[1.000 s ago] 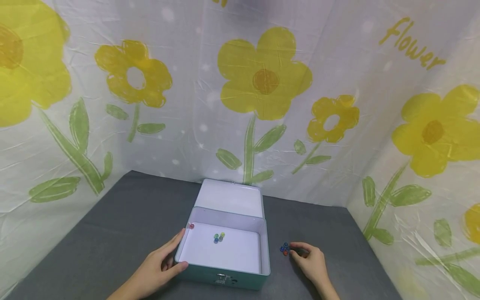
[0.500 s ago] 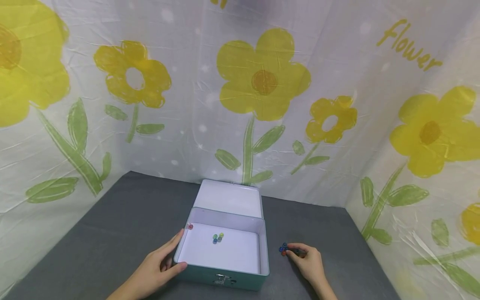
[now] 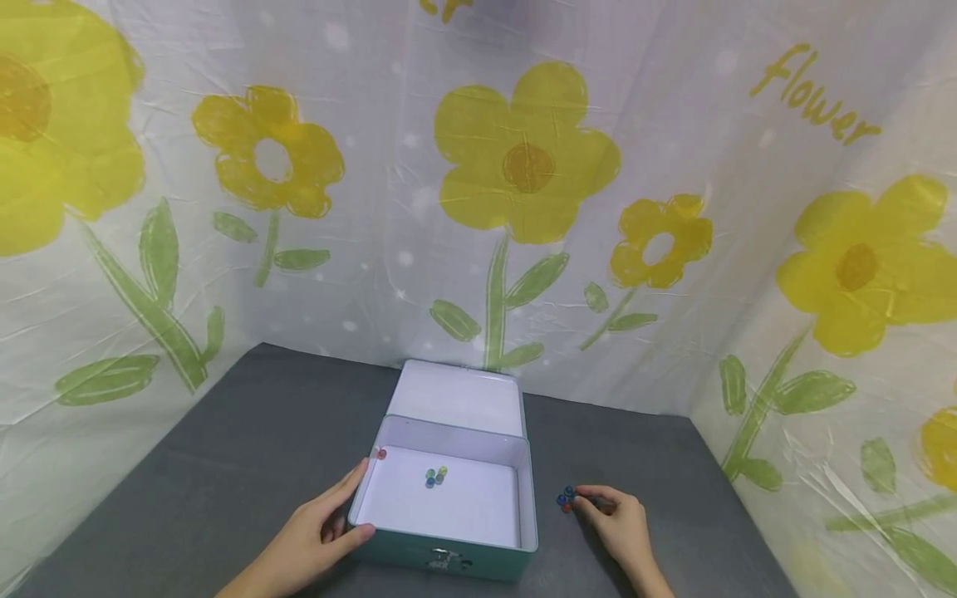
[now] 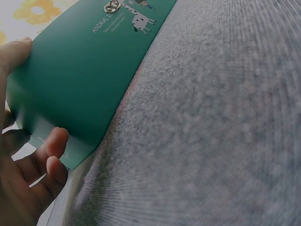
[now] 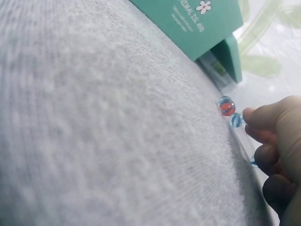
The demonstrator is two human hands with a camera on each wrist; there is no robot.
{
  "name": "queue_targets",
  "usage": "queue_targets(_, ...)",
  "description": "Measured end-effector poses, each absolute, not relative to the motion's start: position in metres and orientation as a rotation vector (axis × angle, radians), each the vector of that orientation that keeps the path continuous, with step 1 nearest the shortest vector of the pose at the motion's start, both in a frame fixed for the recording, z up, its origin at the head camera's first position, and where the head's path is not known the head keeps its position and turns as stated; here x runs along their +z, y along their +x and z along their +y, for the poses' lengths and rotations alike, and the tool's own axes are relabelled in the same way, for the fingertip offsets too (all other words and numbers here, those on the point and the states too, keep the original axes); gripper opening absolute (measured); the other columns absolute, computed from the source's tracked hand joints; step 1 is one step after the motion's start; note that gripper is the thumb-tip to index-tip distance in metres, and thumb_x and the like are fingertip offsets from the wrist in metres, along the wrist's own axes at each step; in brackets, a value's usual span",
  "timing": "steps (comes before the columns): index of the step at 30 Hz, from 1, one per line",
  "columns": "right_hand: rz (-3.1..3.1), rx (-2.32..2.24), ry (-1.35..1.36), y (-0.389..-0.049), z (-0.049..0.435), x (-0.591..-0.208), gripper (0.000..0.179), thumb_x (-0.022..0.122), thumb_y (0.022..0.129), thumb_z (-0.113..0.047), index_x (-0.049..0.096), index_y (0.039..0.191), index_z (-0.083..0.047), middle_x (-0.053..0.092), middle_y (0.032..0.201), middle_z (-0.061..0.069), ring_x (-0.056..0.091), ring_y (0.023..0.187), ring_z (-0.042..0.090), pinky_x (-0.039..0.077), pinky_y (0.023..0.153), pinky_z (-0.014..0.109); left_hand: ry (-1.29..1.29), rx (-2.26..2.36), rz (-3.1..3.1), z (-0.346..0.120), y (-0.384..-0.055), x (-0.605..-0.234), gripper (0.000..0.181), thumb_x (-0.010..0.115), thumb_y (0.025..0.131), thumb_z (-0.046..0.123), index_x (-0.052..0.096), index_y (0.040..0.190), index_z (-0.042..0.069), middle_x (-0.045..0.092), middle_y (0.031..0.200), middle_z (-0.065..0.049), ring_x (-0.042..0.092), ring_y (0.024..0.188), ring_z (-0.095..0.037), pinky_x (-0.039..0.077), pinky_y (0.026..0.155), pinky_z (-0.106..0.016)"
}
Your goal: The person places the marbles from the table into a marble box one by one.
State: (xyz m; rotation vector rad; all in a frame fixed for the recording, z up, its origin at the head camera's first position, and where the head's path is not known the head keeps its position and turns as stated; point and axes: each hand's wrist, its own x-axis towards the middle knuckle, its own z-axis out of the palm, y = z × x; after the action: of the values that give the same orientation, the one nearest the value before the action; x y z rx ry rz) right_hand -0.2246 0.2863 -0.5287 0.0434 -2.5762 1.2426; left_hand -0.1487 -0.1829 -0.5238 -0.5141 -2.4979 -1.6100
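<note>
A green metal tin box with a white inside stands on the table, its lid folded back. My left hand grips the box's front left corner, thumb on the front rim and fingers along the left side. In the box lie a red marble at the left wall and a small cluster of green, yellow, blue and clear marbles. Right of the box, my right hand pinches at a blue marble with thumb and fingertips. Touching the group are a red marble and other blue marbles.
A dark grey cloth covers the table. Behind and on both sides hangs a white curtain printed with yellow flowers. The box's metal clasp faces the front.
The right hand's fingertips have shifted slightly left and closed in on the marbles beside the box. The left hand and the box stay in place.
</note>
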Motion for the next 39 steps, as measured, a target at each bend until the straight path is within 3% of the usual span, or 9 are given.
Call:
queue_targets(5,-2.533,1.220,0.089,-0.224,0.286,-0.526,0.012,0.086,0.089,-0.012,0.084,0.100,-0.008,0.081,0.095,0.009,0.051,0.042,0.002,0.038,0.043,0.021,-0.495,-1.614,-2.507,-0.183,-0.149,-0.523,0.080,0.081,0.096,0.027,0.041,0.165,0.015,0.051,0.156,-0.016,0.041,0.059,0.001,0.044,0.055,-0.022)
queue_targets(12,-2.508,1.284,0.057,-0.223,0.283,-0.514,0.012,0.085,0.091,-0.014,0.084,0.103,-0.010,0.077,0.078,0.007,0.036,0.037,0.000,0.030,0.039,0.020,-0.470,-1.639,-2.529,-0.183,-0.149,-0.522,0.080,0.081,0.096,0.029,0.041,0.165,0.017,0.051,0.155,-0.014,0.042,0.061,0.000,0.044,0.057,-0.022)
queue_targets(15,-2.493,1.341,-0.011,-0.223,0.282,-0.507,0.013,0.084,0.093,-0.015,0.084,0.104,-0.010,0.080,0.092,0.011,0.046,0.040,0.006,0.033,0.040,0.022,-0.468,-1.637,-2.531,-0.183,-0.149,-0.521,0.080,0.081,0.096,0.029,0.041,0.165,0.016,0.052,0.153,-0.014,0.042,0.061,0.000,0.045,0.057,-0.022)
queue_targets(20,-2.454,1.484,-0.093,-0.221,0.281,-0.494,0.022,0.083,0.095,-0.021,0.082,0.112,-0.007,0.076,0.124,0.016,0.074,0.069,0.017,0.043,0.047,0.025,-0.469,-1.631,-2.531,-0.183,-0.148,-0.521,0.080,0.081,0.096,0.029,0.041,0.165,0.014,0.053,0.149,-0.015,0.042,0.061,0.000,0.045,0.057,-0.022)
queue_targets(24,-2.447,1.534,-0.118,-0.218,0.280,-0.485,0.032,0.082,0.095,-0.029,0.081,0.117,-0.007,0.073,0.130,0.014,0.078,0.091,0.016,0.055,0.061,0.027,-0.468,-1.635,-2.532,-0.183,-0.147,-0.521,0.080,0.081,0.097,0.028,0.040,0.165,0.013,0.052,0.153,-0.016,0.042,0.060,0.000,0.045,0.057,-0.022)
queue_targets(27,-2.449,1.528,-0.096,-0.217,0.278,-0.482,0.034,0.082,0.096,-0.031,0.080,0.119,-0.007,0.074,0.129,0.014,0.078,0.095,0.013,0.059,0.072,0.029,-0.471,-1.635,-2.530,-0.183,-0.146,-0.522,0.080,0.080,0.097,0.027,0.040,0.165,0.013,0.049,0.158,-0.017,0.041,0.060,0.001,0.045,0.057,-0.022)
queue_targets(31,-2.430,1.543,-0.073,-0.221,0.274,-0.481,0.031,0.082,0.095,-0.027,0.080,0.118,-0.006,0.075,0.126,0.014,0.077,0.085,0.013,0.055,0.064,0.026,-0.463,-1.637,-2.541,-0.183,-0.147,-0.521,0.080,0.080,0.097,0.028,0.040,0.165,0.014,0.051,0.155,-0.015,0.042,0.060,0.000,0.045,0.057,-0.022)
queue_targets(33,-2.417,1.558,-0.064,-0.223,0.272,-0.481,0.028,0.082,0.095,-0.024,0.080,0.117,-0.005,0.075,0.124,0.015,0.071,0.070,0.010,0.048,0.055,0.023,-0.458,-1.635,-2.546,-0.183,-0.147,-0.521,0.081,0.080,0.097,0.029,0.040,0.165,0.014,0.052,0.152,-0.014,0.043,0.061,0.000,0.045,0.058,-0.022)
queue_targets(39,-2.387,1.608,-0.005,-0.229,0.261,-0.482,0.022,0.082,0.095,-0.018,0.081,0.113,-0.004,0.076,0.122,0.015,0.056,0.055,0.009,0.034,0.045,0.019,-0.462,-1.637,-2.545,-0.183,-0.148,-0.521,0.080,0.080,0.097,0.030,0.040,0.165,0.016,0.053,0.149,-0.014,0.043,0.062,0.000,0.045,0.058,-0.022)
